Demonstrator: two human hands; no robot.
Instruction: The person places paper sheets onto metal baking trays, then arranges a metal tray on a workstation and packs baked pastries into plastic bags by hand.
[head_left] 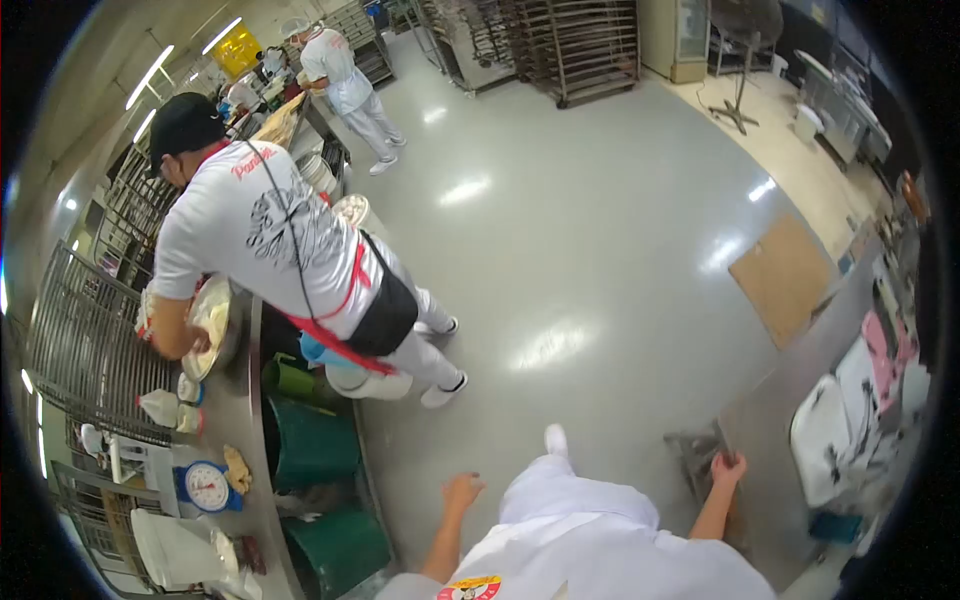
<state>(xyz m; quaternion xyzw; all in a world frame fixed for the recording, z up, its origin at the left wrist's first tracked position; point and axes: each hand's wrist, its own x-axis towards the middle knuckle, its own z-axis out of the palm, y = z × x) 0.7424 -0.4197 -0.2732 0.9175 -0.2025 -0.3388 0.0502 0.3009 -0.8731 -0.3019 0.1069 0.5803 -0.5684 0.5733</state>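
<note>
Around the floor (560,240), left grip (462,492) at six o'clock looks released; right grip (728,468) at four, by a desk (768,435): cannot tell.

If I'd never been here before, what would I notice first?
Probably the person in the black cap, leaning over a big bowl on the left-hand counter. Then maybe the two big green bins below that counter and the blue dial scale on top. At the bottom, the camera wearer's left hand is out over the shiny floor, the right hand by a table edge.
</note>
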